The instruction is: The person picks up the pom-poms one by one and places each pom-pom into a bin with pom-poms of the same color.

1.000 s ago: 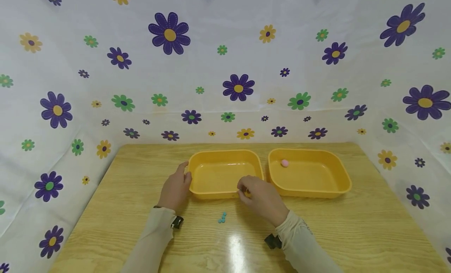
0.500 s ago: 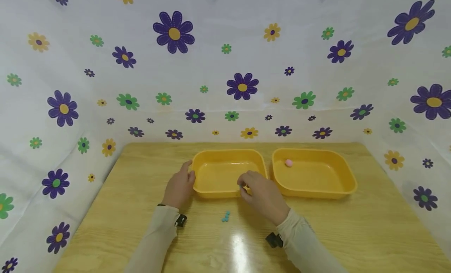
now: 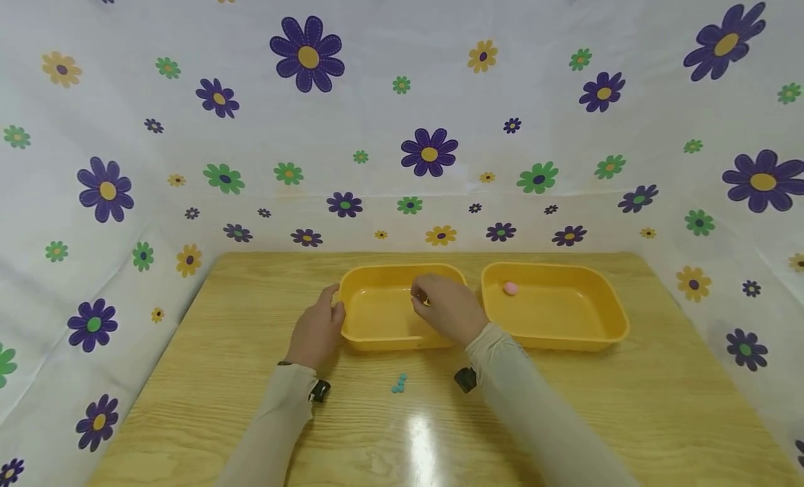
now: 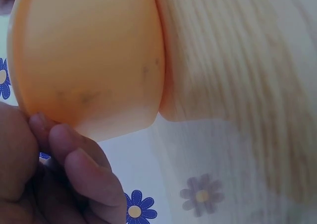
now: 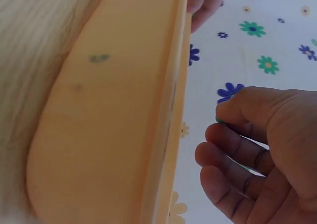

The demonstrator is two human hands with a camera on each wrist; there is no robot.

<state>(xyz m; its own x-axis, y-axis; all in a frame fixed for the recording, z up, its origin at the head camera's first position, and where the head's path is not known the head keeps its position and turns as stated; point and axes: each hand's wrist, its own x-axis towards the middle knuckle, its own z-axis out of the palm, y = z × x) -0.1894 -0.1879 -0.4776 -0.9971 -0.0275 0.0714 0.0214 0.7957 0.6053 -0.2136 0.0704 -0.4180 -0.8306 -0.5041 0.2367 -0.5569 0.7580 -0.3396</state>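
In the head view, my left hand (image 3: 316, 330) grips the left end of the left yellow tray (image 3: 389, 344), fingers at its rim. The left wrist view shows those curled fingers (image 4: 86, 167) against the tray wall. Over that tray's right part hangs my right hand (image 3: 449, 305), thumb and index finger brought together. A sliver of a small teal bead (image 5: 219, 119) shows at the pinched tips in the right wrist view; the fingers mostly hide it. Several similar teal beads (image 3: 399, 384) lie on the table in front of the tray.
A second yellow tray (image 3: 565, 344) stands just to the right, with a pink ball (image 3: 511, 289) inside near its back left corner. Both rest on a wooden table (image 3: 352, 438). Flower-patterned white cloth (image 3: 370, 117) encloses the back and sides.
My right hand has moved from the tray's front rim up and inward over its interior. The left hand stays at the tray's left end, and the loose teal beads lie as before.
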